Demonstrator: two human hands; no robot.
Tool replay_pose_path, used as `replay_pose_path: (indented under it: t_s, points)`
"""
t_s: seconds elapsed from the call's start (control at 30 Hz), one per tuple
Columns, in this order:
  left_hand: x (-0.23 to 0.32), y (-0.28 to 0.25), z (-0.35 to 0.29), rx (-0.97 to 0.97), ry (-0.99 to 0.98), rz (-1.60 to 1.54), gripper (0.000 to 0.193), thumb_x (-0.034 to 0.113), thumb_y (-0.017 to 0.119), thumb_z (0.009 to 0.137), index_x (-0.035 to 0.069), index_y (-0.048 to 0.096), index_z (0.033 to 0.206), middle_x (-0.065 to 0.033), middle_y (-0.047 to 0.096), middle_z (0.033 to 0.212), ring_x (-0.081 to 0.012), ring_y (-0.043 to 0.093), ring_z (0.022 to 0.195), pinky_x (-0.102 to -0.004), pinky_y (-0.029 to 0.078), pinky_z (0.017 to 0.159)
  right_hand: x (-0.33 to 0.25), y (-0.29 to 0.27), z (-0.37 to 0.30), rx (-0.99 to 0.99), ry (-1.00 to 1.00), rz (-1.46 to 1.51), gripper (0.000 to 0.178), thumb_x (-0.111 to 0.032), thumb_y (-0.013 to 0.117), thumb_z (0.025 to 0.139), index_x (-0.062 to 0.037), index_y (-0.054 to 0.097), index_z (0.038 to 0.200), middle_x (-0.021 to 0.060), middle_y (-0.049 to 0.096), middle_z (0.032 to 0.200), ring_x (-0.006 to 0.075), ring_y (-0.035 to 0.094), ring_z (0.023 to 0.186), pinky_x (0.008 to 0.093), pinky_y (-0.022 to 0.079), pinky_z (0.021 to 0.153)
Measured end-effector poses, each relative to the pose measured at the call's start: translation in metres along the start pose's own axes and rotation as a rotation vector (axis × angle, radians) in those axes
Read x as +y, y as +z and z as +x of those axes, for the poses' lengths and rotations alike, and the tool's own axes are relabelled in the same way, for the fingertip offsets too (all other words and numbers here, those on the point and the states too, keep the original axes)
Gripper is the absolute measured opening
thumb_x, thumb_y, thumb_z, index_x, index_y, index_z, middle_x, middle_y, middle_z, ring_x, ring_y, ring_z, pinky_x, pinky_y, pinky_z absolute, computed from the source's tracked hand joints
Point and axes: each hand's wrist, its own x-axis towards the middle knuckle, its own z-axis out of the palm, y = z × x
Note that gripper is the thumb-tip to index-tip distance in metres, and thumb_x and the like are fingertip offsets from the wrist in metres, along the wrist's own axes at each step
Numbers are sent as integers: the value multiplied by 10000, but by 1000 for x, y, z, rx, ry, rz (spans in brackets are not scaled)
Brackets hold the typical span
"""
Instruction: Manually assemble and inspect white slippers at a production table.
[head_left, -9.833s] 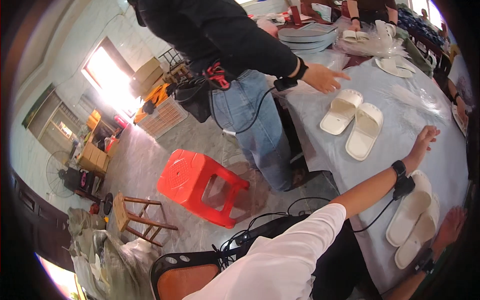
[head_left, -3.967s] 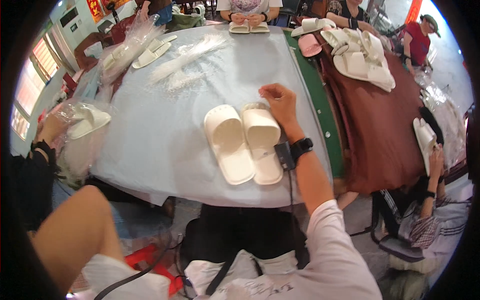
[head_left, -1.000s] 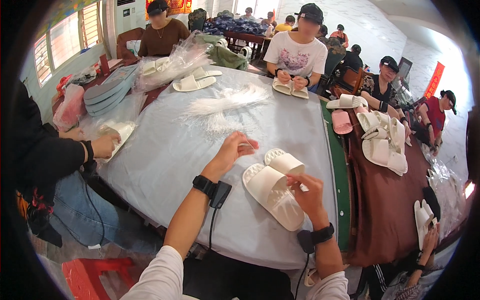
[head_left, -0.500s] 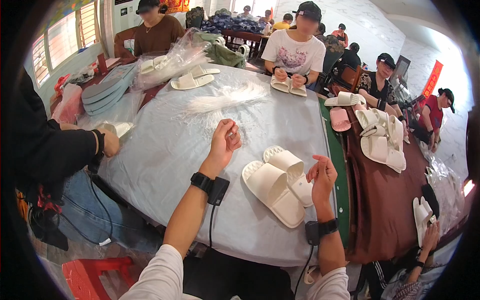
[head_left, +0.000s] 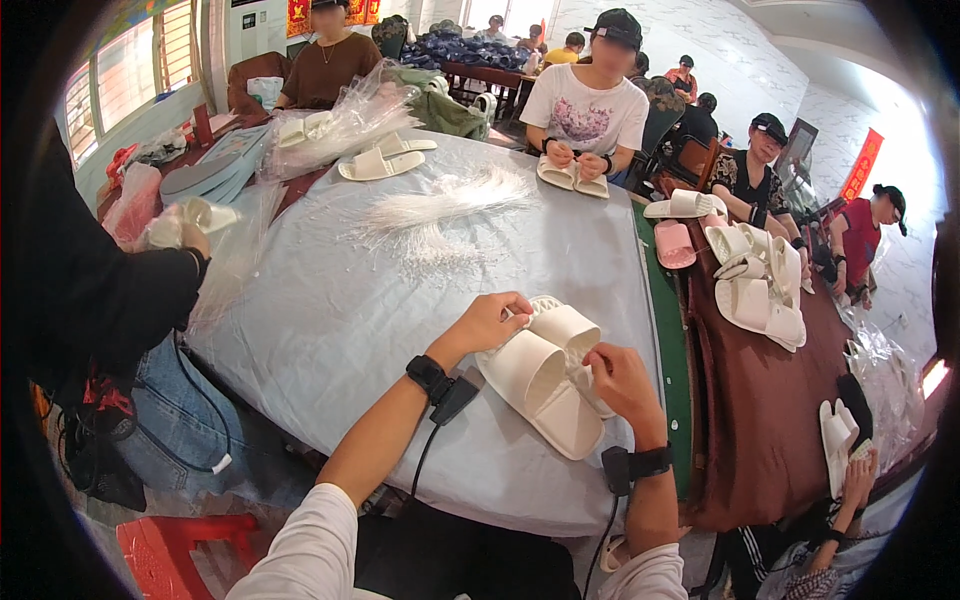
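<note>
Head view: I see white slippers [head_left: 525,372] on the table [head_left: 300,350]. At the slippers' far end, the left hand [head_left: 490,322] curls partly closed; by the slippers' right strap, the right hand [head_left: 625,382] is half closed. I cannot tell whether either grips anything.

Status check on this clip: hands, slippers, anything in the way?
Cream slide slippers side by side on grey-blue cloth. Left hand at their far end, right hand by right strap, grips unclear. Thin strands lie beyond, out of the way.
</note>
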Motion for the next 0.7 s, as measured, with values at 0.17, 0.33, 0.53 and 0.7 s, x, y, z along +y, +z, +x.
replay_pose_path:
  t_s: [0.17, 0.33, 0.53, 0.7]
  points:
    - [-9, 2, 0, 12, 116, 87, 242, 162, 701, 946, 59, 733, 1163, -54, 765, 961, -109, 575, 738, -285, 491, 692, 0, 15, 5, 69, -139, -143, 131, -56, 605, 906, -4, 705, 974, 233, 691, 896, 433, 664, 836, 504, 501, 711]
    - [6, -1, -2, -96, 28, 33, 244, 171, 689, 959, 55, 740, 1167, -53, 763, 920, -117, 598, 733, -296, 503, 702, 16, 16, 5, 148, -152, -125, 123, -45, 626, 895, -21, 701, 990, 217, 700, 846, 420, 676, 788, 492, 507, 686]
    - [22, -4, -10, -199, 7, 76, 191, 144, 694, 935, 71, 778, 1090, -47, 741, 878, -135, 640, 771, -306, 517, 759, 2, 11, 5, 170, 0, -23, 122, -68, 678, 881, -45, 724, 991, 163, 717, 776, 347, 700, 706, 431, 518, 631]
    - [6, -2, -12, -7, 295, 174, 188, 109, 740, 856, 77, 790, 1035, -74, 697, 860, -213, 651, 804, -319, 522, 806, 2, 24, 8, 179, -114, -67, 72, -88, 709, 848, -45, 748, 892, 156, 716, 765, 339, 702, 697, 416, 526, 631]
